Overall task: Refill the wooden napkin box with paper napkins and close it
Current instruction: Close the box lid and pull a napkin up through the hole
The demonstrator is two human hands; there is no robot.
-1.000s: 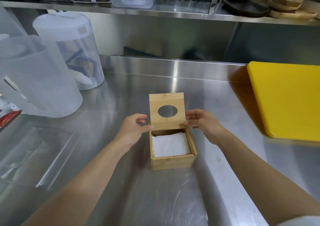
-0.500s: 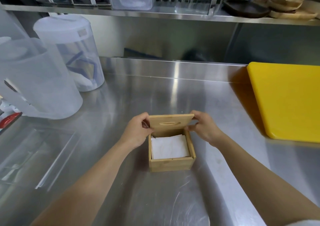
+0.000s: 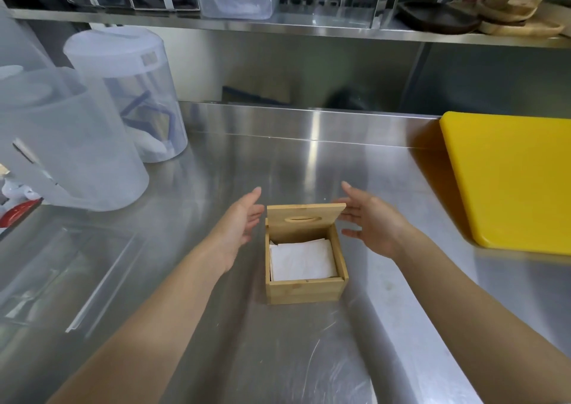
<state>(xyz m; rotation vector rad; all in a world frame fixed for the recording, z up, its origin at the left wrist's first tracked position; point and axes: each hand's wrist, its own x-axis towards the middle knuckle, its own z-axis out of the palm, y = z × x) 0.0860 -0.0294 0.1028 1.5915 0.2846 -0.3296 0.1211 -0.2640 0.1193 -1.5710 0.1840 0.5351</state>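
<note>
Napkin box half closed, both hands spread beside its lid

The wooden box (image 3: 304, 286) sits in the middle of the steel tabletop (image 3: 309, 171), white napkins (image 3: 302, 263) stacked inside, its lid (image 3: 306, 216) tilted partway down over the back. The left hand (image 3: 239, 222) and right hand (image 3: 372, 222) flank the lid with fingers spread, gripping nothing; whether either hand touches the lid I cannot tell. A yellow cutting board (image 3: 513, 178) lies well apart at the right.

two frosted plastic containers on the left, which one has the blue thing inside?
The rear container, the tall round one with the white lid by the back edge. Dark blue shapes show through its wall. The nearer, larger container in front shows no blue.
</note>
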